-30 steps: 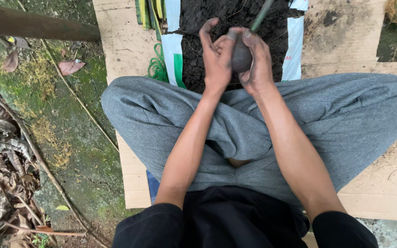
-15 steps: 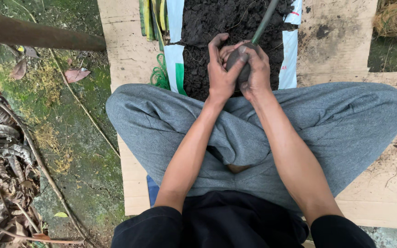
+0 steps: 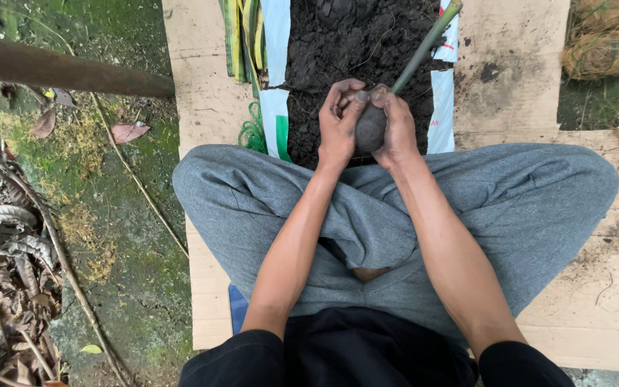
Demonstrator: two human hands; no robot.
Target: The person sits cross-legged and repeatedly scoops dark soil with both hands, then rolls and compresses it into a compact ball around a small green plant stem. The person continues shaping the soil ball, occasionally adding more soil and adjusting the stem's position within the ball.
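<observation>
both hands cupped shut round a dark soil ball [image 3: 370, 129], held above the soil pile [image 3: 345, 43]. left hand [image 3: 339, 123] wraps its left side, fingers curled over the top; right hand [image 3: 397, 125] presses the right side. green stem [image 3: 424, 46] sticks up-right out of the ball. person sits cross-legged in grey trousers [image 3: 539, 193] on cardboard [image 3: 517, 64].

Sleeves: black, short, ending above the elbows.
Top: black.
Trousers [image 3: 510, 208]: grey, soft fabric, creased at the lap.
Forearms: bare.
Hands: bare, no gloves, rings or watch.
</observation>
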